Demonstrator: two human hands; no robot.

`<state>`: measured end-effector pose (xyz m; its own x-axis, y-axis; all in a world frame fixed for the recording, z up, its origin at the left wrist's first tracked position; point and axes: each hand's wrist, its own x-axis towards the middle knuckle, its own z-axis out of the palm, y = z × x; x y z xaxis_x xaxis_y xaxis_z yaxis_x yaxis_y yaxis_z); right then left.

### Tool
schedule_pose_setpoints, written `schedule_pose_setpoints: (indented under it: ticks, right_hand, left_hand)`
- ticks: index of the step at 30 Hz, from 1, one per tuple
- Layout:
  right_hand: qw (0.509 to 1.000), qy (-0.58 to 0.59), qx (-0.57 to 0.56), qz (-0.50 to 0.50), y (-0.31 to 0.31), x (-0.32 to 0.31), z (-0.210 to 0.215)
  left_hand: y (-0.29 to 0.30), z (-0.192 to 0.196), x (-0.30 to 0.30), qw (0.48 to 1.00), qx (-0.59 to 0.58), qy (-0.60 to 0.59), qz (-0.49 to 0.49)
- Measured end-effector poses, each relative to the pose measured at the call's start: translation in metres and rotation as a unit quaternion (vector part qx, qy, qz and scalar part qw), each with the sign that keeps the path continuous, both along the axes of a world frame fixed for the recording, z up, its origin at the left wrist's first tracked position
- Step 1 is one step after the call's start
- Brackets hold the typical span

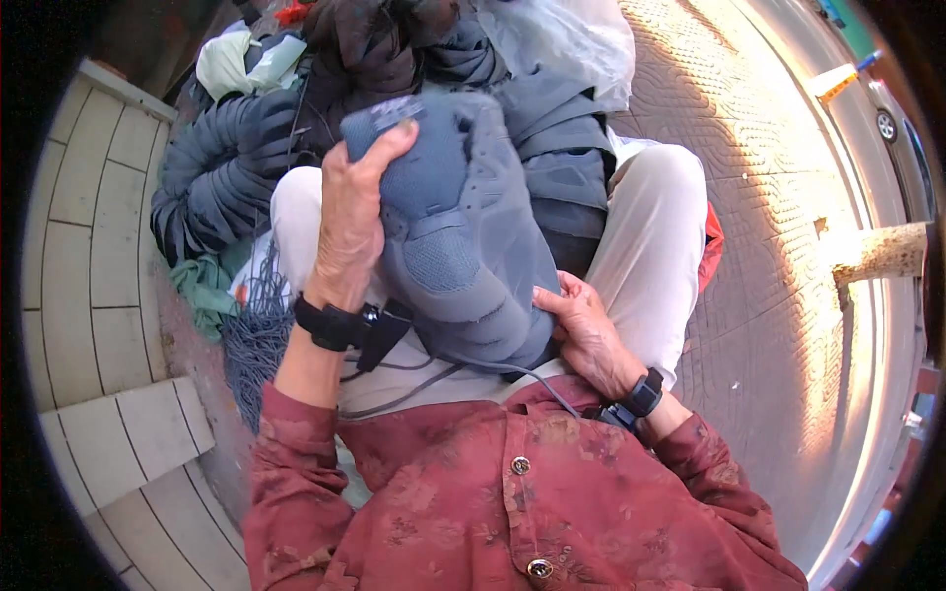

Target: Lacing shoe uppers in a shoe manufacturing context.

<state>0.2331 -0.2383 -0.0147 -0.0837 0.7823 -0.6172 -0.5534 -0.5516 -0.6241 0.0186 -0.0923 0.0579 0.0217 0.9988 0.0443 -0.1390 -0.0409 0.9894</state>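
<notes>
The left hand [355,212] grips the upper left edge of a grey-blue fabric shoe upper [443,251], thumb pressed on its face, while the right hand [589,335] pinches its lower right edge between thumb and fingers, the piece held over the lap between the knees. Near the left thumb, a pale marking [397,106] on its top end is too blurred to read. Beyond lie a curled dark bundle [227,163], stacked grey pieces [564,187] and whitish plastic sheeting [576,44].
</notes>
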Motion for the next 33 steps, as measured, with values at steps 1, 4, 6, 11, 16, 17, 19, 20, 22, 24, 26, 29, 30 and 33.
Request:
schedule_pose_setpoints:
  ticks: [1, 4, 6, 11, 16, 17, 19, 20, 22, 24, 26, 29, 30, 33]
  right_hand:
    - [1.000, -0.012, -0.026, 0.000, 0.001, 0.002, -0.006]
    - [0.999, -0.041, -0.020, -0.005, 0.000, 0.001, -0.012]
    - [0.998, -0.055, -0.032, -0.012, -0.001, -0.005, -0.015]
    - [0.990, -0.133, -0.023, -0.049, 0.002, -0.018, -0.065]
    - [0.988, -0.155, -0.016, 0.017, 0.000, -0.025, -0.045]
    - [0.987, -0.155, -0.023, 0.022, -0.003, -0.025, -0.044]
    - [0.987, -0.158, -0.030, 0.026, -0.004, -0.024, -0.032]
    - [0.990, -0.135, -0.035, 0.026, -0.004, -0.024, -0.022]
    - [0.994, -0.104, -0.039, 0.018, -0.010, -0.022, -0.021]
    - [0.996, -0.088, -0.019, 0.027, -0.013, -0.019, -0.029]
    - [0.997, -0.072, 0.003, 0.037, -0.012, -0.012, -0.027]
    - [0.989, -0.110, -0.013, 0.100, -0.014, 0.006, 0.008]
    - [0.969, -0.192, 0.058, 0.145, -0.022, 0.016, 0.011]
    - [0.907, -0.331, 0.102, 0.239, -0.028, 0.029, 0.051]
  left_hand:
    - [-0.004, -0.003, -0.001, 1.000, 0.002, 0.003, -0.006]
    - [-0.008, -0.012, -0.002, 0.995, -0.053, -0.086, 0.016]
    - [-0.006, -0.013, 0.005, 0.996, -0.046, -0.077, 0.012]
    - [-0.007, -0.019, 0.024, 0.998, -0.029, -0.058, 0.009]
    - [-0.006, -0.023, 0.011, 0.995, -0.059, -0.084, -0.004]
    - [-0.005, -0.026, 0.012, 0.994, -0.062, -0.086, 0.000]
    - [-0.003, -0.025, 0.013, 0.994, -0.065, -0.089, 0.003]
    - [-0.004, -0.022, 0.014, 0.994, -0.073, -0.083, 0.001]
    - [-0.005, -0.021, 0.012, 0.992, -0.096, -0.078, -0.006]
    - [-0.003, -0.025, 0.017, 0.992, -0.090, -0.088, -0.001]
    - [0.000, -0.033, 0.019, 0.993, -0.085, -0.084, 0.011]
    - [0.000, -0.026, 0.014, 0.988, -0.119, -0.103, -0.005]
    - [0.000, -0.029, 0.014, 0.988, -0.122, -0.095, 0.000]
    - [-0.003, -0.027, 0.020, 0.989, -0.123, -0.083, -0.017]
